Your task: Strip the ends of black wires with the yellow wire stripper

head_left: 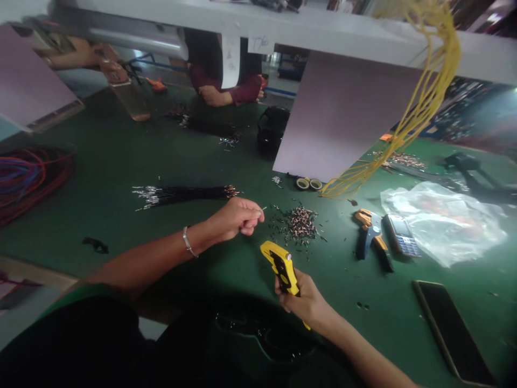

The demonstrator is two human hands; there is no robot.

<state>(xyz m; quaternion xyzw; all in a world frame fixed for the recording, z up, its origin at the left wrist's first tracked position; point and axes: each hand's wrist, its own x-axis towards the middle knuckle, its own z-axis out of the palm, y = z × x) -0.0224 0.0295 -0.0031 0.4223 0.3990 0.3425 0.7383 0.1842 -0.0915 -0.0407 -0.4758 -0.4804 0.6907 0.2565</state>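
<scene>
My left hand (242, 216) is closed in a pinch above the green tabletop. A thin, pale-tipped piece (264, 208) sticks out from between its thumb and forefinger; it is too small to name. My right hand (302, 296) is wrapped round a yellow-and-black plier-type tool (285, 269), which looks like a wire stripper, its head pointing up and left. Just behind my left hand lies a bundle of black wires (186, 194), with pale tips at the left and coppery ends at the right. A heap of small black and coppery bits (301, 222) sits beyond the tool.
An orange-and-dark wire stripper (371, 237), a keypad phone (402, 235), a clear plastic bag (444, 221) and a smartphone (450, 331) lie at right. Yellow wires (424, 108) hang from the shelf (347, 37). Across the table are a co-worker's folded arms (226, 94). Coiled wires (32, 178) lie left.
</scene>
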